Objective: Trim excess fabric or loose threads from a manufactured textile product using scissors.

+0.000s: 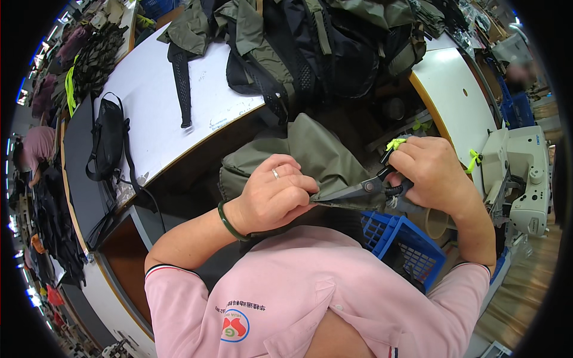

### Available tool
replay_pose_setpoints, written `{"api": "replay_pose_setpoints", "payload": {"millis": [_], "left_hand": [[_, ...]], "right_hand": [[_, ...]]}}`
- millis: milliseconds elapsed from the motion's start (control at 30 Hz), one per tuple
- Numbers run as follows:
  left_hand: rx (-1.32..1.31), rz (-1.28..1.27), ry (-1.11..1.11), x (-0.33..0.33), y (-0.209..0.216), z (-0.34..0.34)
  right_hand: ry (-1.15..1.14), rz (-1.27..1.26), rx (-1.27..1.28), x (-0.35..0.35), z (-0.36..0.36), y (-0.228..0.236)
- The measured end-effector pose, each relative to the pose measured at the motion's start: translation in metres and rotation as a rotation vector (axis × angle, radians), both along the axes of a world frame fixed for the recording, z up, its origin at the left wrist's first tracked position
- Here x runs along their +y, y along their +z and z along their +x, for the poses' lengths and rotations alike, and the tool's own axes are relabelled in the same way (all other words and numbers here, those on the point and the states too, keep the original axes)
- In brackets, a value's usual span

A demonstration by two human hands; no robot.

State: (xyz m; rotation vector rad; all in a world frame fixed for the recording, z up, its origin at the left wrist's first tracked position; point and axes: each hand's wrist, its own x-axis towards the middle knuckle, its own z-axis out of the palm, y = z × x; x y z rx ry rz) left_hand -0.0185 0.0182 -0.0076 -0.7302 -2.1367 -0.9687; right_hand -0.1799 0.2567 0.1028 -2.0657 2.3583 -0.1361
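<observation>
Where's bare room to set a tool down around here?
White tabletop, left: bare between the black bag and the mesh strap. White table, right: bare between the black-and-olive pile and the sewing machine. Crowded: beneath that pile, and centrally, where the left hand grips olive fabric and the right hand holds scissors.

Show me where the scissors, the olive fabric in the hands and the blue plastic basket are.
Scissors point(369, 186): head view, around the pivot.
Olive fabric point(325, 152): head view, on its broad upper face.
Blue plastic basket point(420, 258): head view, on its latticed side wall.
</observation>
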Motion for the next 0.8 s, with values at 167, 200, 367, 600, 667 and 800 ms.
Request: {"api": "replay_pose_setpoints", "payload": {"millis": [167, 200, 367, 600, 667, 800], "left_hand": [[-0.001, 0.025, 0.003, -0.002, 0.003, -0.002], [-0.001, 0.024, 0.005, -0.002, 0.003, -0.002], [-0.003, 0.007, 0.009, 0.000, 0.003, 0.000], [-0.011, 0.005, 0.002, 0.000, 0.002, -0.001], [-0.005, 0.010, 0.020, -0.001, 0.002, -0.001], [-0.006, -0.026, 0.015, 0.000, 0.007, -0.006]], "right_hand": [[-0.019, -0.069, -0.078, -0.003, 0.002, -0.005], [-0.015, -0.083, -0.055, -0.005, 0.003, -0.003], [0.008, -0.090, -0.027, -0.004, 0.001, -0.007], [-0.016, -0.095, -0.002, 0.003, -0.004, -0.004], [-0.042, -0.125, -0.060, 0.002, -0.002, -0.002], [-0.130, -0.136, -0.654, -0.013, 0.027, -0.002]]}}
